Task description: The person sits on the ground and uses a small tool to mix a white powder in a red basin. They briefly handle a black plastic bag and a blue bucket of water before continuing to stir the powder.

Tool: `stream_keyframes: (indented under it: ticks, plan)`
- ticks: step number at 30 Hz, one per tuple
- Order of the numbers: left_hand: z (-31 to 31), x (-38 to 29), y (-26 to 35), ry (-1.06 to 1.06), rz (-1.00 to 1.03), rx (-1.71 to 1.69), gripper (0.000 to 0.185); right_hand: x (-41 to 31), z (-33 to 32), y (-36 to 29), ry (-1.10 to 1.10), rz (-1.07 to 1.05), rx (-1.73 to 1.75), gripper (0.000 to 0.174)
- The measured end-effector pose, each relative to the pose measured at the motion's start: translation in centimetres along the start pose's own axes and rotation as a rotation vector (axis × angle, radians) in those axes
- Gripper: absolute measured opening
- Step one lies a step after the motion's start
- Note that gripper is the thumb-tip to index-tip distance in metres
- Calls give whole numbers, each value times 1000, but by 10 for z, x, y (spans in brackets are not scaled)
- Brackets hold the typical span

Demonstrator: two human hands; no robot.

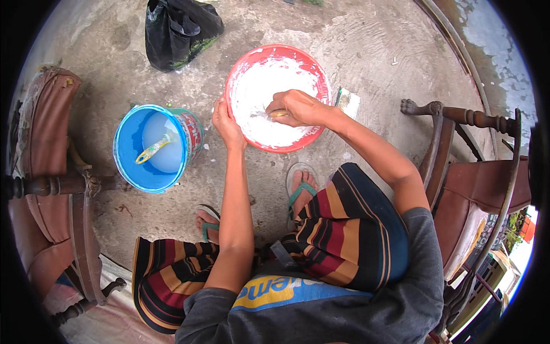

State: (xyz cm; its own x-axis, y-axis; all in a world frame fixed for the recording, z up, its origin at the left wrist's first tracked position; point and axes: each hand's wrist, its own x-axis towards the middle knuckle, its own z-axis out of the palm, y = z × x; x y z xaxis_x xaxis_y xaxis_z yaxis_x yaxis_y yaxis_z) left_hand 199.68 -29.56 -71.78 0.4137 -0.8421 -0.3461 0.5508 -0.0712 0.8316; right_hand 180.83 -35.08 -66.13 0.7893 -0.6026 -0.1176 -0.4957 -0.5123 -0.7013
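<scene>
A red plastic basin [320, 79] stands on the concrete floor in front of my feet. Thick white paste [275, 79] covers much of its inside and is smeared up the walls. My left hand [227, 124] grips the basin's rim at its near left side. Over the paste, my right hand [296, 107] is closed around the wooden handle of a tool [278, 113]. The tool's working end dips into the white paste, so I cannot tell its exact kind.
To the left stands a blue-lined bucket [124, 167] of cloudy liquid, with a yellow-handled brush [151, 150] inside. A black plastic bag [180, 34] lies farther off. Wooden chairs with reddish-brown upholstery [47, 129] flank me. A pale flat block [348, 102] rests right of the basin.
</scene>
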Motion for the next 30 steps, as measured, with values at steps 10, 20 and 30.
stream_keyframes:
  ticks: [10,20,30]
  plan:
    - [0,3,-2,-11,19,0,30,9,-37,6,160,227,-419,29]
    - [12,3,3,-24,82,89,30,7,-16,-19,-17,55,-311,37]
    - [10,7,-2,-33,107,92,33,12,-49,-15,137,196,-349,37]
